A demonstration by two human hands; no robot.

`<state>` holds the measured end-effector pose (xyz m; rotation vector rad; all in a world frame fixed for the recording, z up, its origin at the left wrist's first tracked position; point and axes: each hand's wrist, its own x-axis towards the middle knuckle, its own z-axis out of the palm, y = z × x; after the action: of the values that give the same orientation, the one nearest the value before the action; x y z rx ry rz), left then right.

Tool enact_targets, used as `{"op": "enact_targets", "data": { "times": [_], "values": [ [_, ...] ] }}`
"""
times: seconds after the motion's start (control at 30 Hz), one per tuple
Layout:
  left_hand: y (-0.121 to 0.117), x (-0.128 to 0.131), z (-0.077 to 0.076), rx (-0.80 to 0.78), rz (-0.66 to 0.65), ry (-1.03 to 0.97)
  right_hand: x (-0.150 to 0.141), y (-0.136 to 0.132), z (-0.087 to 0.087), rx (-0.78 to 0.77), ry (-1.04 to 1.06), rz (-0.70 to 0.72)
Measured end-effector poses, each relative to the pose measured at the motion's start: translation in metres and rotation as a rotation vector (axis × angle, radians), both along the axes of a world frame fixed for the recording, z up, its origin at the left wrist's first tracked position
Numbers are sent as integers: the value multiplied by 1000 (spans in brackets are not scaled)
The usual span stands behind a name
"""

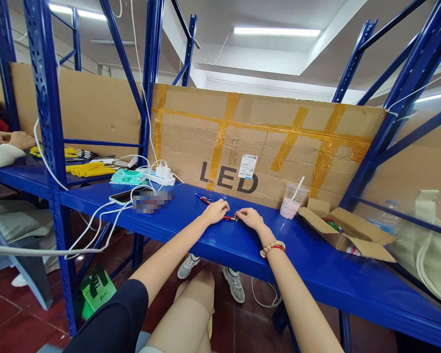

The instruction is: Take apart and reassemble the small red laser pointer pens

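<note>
My left hand [216, 211] is curling, fingers nearly closed, at one end of a slim red pen [229, 218] | my right hand [251, 217] is bending its fingertips at the opposite end | whether either is gripping, I cannot tell | the pen is spanning the gap between my hands, at the glossy blue tabletop [312, 250]
</note>
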<state>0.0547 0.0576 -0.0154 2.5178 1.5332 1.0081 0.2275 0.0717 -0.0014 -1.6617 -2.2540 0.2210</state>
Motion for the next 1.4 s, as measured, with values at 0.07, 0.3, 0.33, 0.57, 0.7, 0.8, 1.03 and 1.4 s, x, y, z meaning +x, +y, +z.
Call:
{"op": "enact_targets", "data": {
  "times": [0.07,0.3,0.33,0.57,0.7,0.8,1.03,1.4],
  "values": [
    [0,0,0,1,-2,-2,0,0,0,-2,-1,0],
    [0,0,0,14,-11,-5,0,-2,1,-8,-7,-7],
    [0,0,0,15,-11,-4,-1,-2,2,-9,-9,-8],
    [0,0,0,11,-15,8,-2,-5,3,-8,-17,-5],
    [1,0,0,14,-17,11,-2,-6,3,-10,-20,-7],
    [2,0,-1,17,-19,12,-2,-7,4,-11,-20,-6],
    [2,0,-1,25,-23,15,-1,-7,4,-15,-22,-7],
    [4,-1,-3,29,-28,26,-1,-6,4,-13,-20,2]
  ]
}}
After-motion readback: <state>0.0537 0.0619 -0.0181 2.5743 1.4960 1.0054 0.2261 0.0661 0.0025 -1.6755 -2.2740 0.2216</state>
